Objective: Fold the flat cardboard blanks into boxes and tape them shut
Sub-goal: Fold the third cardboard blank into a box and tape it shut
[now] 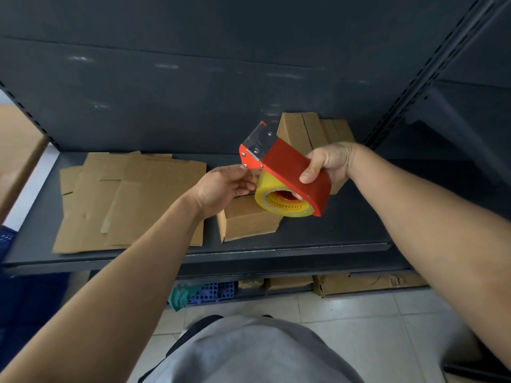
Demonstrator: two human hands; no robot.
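Above the dark grey metal shelf [345,233], a red tape dispenser [293,170] is held in mid-air. Its long axis slants, and the serrated blade end points up and away toward the shelving's back panel. The yellowish tape roll [279,200] sits under its hood, open core facing the camera. The right hand [329,164] grips the dispenser's rear, thumb across the red top. The left hand [221,189] has curled fingers at the front edge just below the blade; I cannot tell whether they pinch the tape's loose end. Directly beneath the dispenser lies a folded cardboard box [249,219]. Left of it, flat blanks [130,200] overlap, and behind it finished boxes [312,131] stand stacked. Below it are pale floor tiles [359,313] and a blue perforated crate [213,293].
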